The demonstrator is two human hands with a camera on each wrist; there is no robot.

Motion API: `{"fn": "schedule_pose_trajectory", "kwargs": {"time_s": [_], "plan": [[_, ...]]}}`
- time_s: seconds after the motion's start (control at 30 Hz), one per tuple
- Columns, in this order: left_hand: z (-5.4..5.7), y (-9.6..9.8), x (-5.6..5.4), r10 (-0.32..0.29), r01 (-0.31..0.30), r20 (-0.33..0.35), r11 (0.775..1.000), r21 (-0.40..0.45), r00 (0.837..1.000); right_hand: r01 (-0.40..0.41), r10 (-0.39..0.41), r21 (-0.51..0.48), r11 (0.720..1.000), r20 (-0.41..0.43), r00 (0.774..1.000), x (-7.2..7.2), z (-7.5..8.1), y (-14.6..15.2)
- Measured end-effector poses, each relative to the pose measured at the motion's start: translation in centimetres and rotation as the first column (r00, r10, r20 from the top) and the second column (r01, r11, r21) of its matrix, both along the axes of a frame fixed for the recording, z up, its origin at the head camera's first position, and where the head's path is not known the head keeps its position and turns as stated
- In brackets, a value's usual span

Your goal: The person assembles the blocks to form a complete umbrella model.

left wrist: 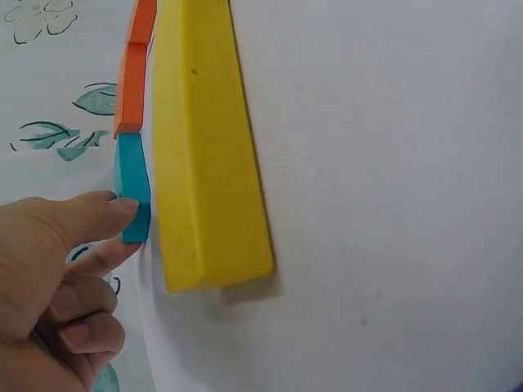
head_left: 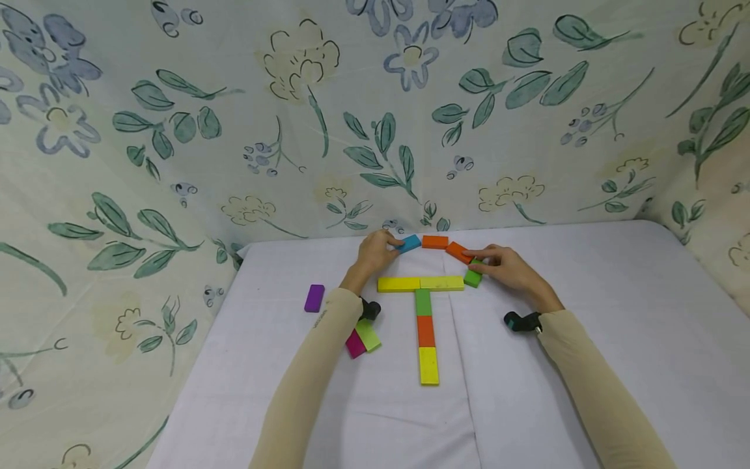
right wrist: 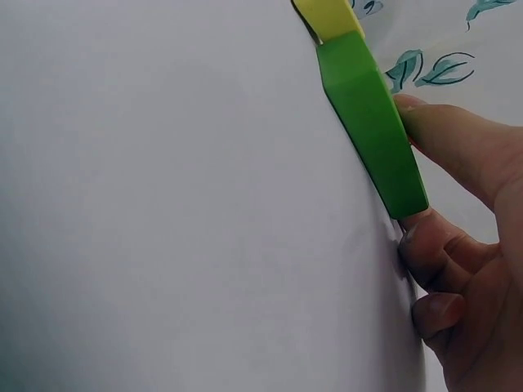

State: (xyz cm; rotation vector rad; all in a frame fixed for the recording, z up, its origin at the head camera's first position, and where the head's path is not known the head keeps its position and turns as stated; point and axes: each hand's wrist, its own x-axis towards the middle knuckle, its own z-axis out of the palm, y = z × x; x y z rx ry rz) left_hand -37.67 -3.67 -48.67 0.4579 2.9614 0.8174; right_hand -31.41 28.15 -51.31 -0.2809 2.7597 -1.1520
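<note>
Floral cloth [head_left: 293,130] rises behind the white-covered counter [head_left: 263,391] — my left hand [head_left: 377,253] pinches the blue block [head_left: 409,244] beside an orange block [head_left: 435,242], while my right hand [head_left: 508,266] — thumb and finger closed to its width — grips the green block [right wrist: 376,122] at the yellow block's [head_left: 442,283] right end

long beige sleeves [head_left: 310,365] | black wrist cameras [head_left: 372,310] | dark lettering [head_left: 319,318], left sleeve

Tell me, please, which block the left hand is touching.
The blue block, next to an orange block; no other block in view is blue.
</note>
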Motion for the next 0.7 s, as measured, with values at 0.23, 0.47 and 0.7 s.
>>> {"fn": "schedule_pose_trajectory", "kwargs": {"time_s": [0.23, 0.47, 0.7], "plan": [[-0.05, -0.01, -0.03, 0.001, -0.001, 0.004, 1.000, 0.004, 1.000, 0.006, -0.006, 0.010, 1.000, 0.002, 1.000, -0.02, -0.07, -0.05], [0.02, 0.07, 0.02, 0.004, -0.004, 0.029, 1.000, 0.012, 1.000, 0.006, -0.006, 0.004, 1.000, 0.007, 1.000, -0.04, -0.11, -0.06], [0.06, 0.00, 0.10, -0.003, 0.002, 0.023, 1.000, 0.010, 1.000, 0.006, -0.007, 0.004, 1.000, 0.006, 1.000, -0.14, -0.19, -0.06]]}}
